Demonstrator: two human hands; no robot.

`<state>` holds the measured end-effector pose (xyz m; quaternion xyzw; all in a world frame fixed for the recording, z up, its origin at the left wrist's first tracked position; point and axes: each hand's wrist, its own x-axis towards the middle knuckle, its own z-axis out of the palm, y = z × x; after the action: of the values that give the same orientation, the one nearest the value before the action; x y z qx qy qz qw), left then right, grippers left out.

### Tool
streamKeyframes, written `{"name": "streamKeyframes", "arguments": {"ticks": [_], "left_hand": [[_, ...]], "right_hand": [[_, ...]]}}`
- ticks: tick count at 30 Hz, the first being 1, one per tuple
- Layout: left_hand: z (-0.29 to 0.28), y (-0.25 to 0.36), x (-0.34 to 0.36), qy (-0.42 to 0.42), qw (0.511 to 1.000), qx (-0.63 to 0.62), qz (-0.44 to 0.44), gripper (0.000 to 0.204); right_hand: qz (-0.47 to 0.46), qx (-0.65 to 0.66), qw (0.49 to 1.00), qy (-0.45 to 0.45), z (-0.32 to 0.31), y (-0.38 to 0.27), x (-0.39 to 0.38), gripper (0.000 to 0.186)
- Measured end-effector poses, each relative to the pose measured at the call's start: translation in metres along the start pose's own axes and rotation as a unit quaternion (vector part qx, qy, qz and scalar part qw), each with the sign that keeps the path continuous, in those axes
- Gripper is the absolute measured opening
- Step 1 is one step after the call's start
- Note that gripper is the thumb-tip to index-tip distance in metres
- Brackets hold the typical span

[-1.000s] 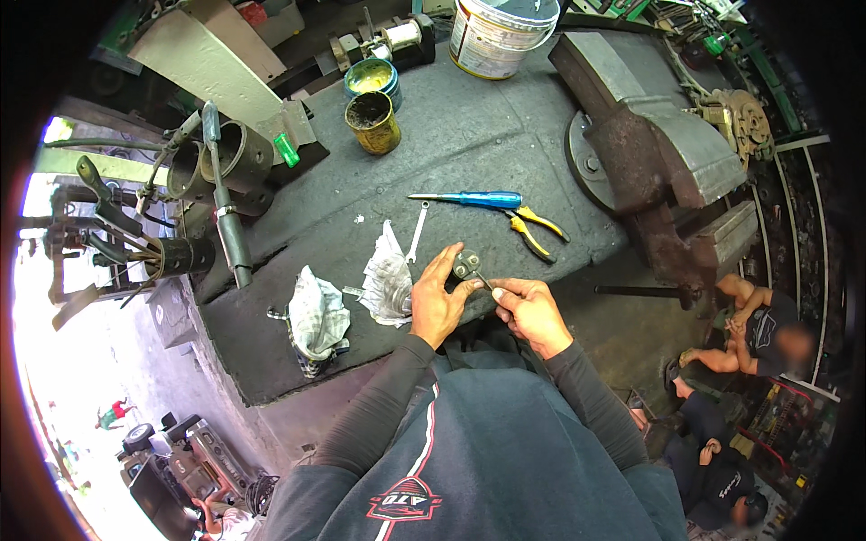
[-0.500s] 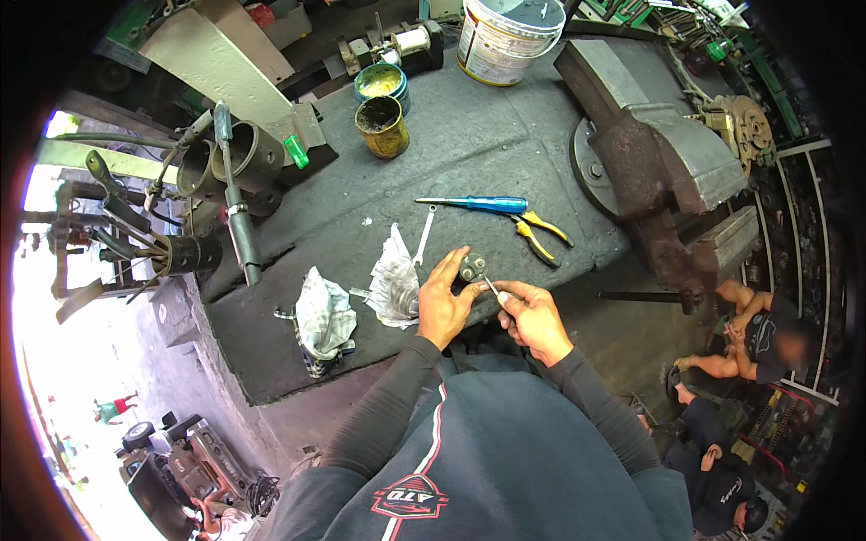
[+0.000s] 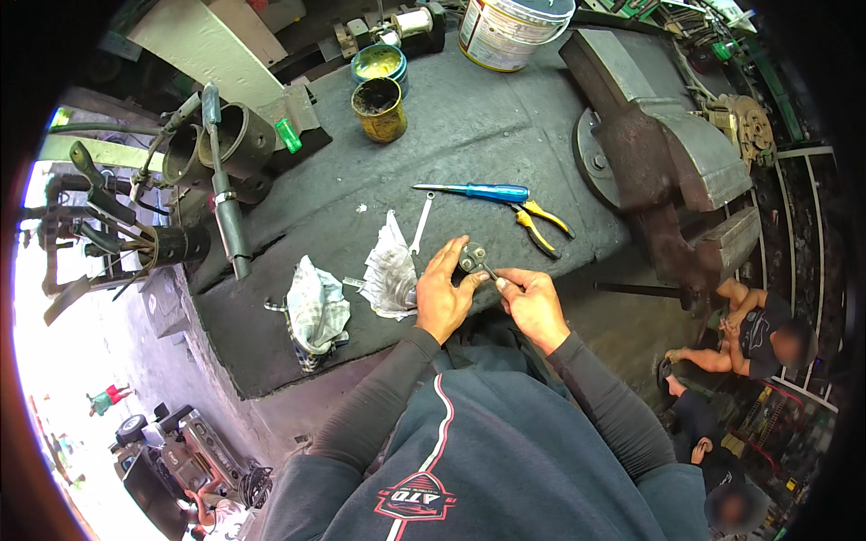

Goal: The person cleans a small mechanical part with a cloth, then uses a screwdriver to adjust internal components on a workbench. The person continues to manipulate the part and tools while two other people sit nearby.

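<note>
At the bench's front edge my left hand is closed on a small dark metal part with round bolt-like heads. My right hand, also closed, grips a thin metal tool. Its tip meets the lower right side of the part; the fingers cover the rest, so its kind cannot be told. Beyond my hands lie a blue-handled screwdriver, yellow-handled pliers and a combination wrench. A crumpled white rag rests left of my left hand, with a bundled cloth further left.
A large bench vise stands at right, its handle bar jutting toward me. Farther back are a yellow can, a blue tub of grease and a white bucket. Metal cylinders line the left edge. People sit at lower right.
My right hand has turned slightly, and less of the thin tool shows between its fingers. Both hands stay at the metal part. The whole view has shifted a little.
</note>
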<state>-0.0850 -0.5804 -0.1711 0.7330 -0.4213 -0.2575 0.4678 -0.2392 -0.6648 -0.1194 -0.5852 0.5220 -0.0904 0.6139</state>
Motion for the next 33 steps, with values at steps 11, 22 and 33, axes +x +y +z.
{"name": "streamKeyframes", "arguments": {"ticks": [11, 22, 33], "left_hand": [[0.001, 0.001, 0.001, 0.000, 1.000, -0.014, -0.005, 0.067], [-0.001, 0.006, 0.002, 0.001, 1.000, -0.014, -0.015, 0.063], [-0.048, 0.003, 0.049, -0.306, 0.947, -0.077, -0.056, 0.086]], "right_hand": [[-0.294, -0.178, 0.934, 0.094, 0.001, 0.022, -0.003, 0.028], [-0.357, -0.298, 0.882, 0.076, -0.012, 0.026, 0.003, 0.039], [-0.314, -0.243, 0.912, 0.104, -0.032, 0.013, -0.017, 0.022]]}}
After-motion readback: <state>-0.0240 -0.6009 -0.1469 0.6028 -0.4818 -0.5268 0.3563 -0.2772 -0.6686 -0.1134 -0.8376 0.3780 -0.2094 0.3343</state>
